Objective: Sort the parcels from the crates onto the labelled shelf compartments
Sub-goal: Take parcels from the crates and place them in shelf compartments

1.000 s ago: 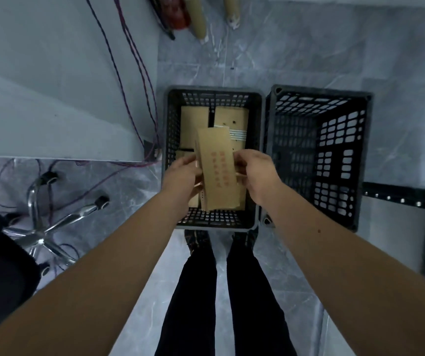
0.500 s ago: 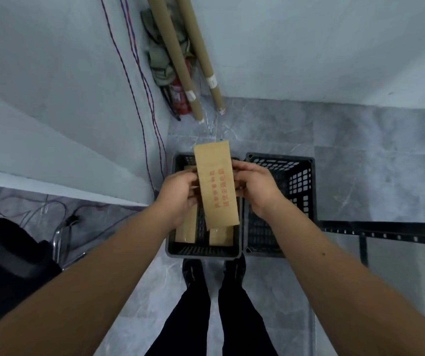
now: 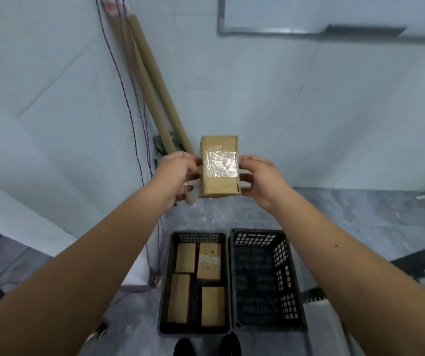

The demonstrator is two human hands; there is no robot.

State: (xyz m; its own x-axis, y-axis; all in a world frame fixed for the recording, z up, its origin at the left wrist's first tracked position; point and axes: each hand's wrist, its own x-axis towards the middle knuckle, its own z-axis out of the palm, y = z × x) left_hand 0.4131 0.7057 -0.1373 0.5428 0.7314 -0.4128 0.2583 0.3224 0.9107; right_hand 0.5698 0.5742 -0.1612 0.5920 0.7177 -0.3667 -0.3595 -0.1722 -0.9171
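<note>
I hold a brown cardboard parcel [image 3: 219, 167] up at chest height, its face covered by a shiny taped label. My left hand [image 3: 175, 173] grips its left side and my right hand [image 3: 262, 178] grips its right side. Below on the floor stand two black plastic crates side by side. The left crate [image 3: 166, 283] holds several more brown parcels [image 3: 208, 260]. The right crate [image 3: 291, 286] looks empty. No shelf compartment is in view.
Two long cardboard tubes [image 3: 149, 80] and hanging purple cables [image 3: 129, 104] lean in the wall corner behind the parcel. A white panel [image 3: 26, 196] juts out at left. My feet [image 3: 206, 346] stand just before the crates on the grey tiled floor.
Both hands have lifted the parcel out of the left crate to chest height and turned it, so its taped label faces me instead of the red print. My view has tilted upward.
</note>
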